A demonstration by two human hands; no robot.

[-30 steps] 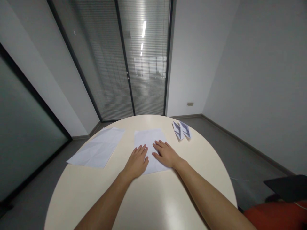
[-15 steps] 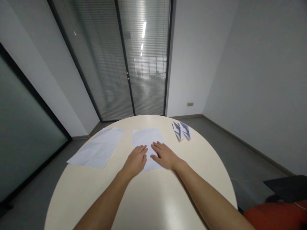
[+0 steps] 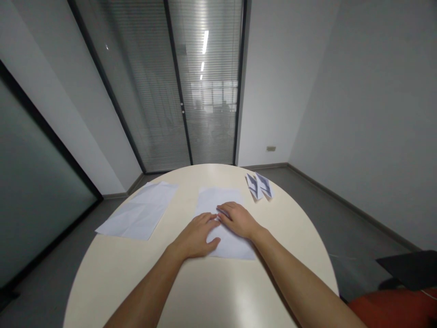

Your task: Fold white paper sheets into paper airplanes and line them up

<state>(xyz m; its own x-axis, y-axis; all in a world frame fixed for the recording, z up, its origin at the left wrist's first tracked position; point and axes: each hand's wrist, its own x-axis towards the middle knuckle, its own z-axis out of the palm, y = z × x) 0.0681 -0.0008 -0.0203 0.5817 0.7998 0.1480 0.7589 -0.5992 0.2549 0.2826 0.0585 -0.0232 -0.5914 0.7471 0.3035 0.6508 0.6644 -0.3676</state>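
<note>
Round table (image 3: pixel 208 291); left hand (image 3: pixel 196 236), right hand (image 3: pixel 240 221) on white sheet (image 3: pixel 232 247).

Part of sheet (image 3: pixel 234 248) hidden under hands (image 3: pixel 240 220); table (image 3: pixel 201 296) cut off below.

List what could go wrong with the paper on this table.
The middle sheet might crease or skew if the left hand and right hand, both over it, pressed unevenly.

The left paper has a corner at the edge of the table, so a brush could push it off.

The folded pieces are near the far right edge and might fall if bumped.
</note>
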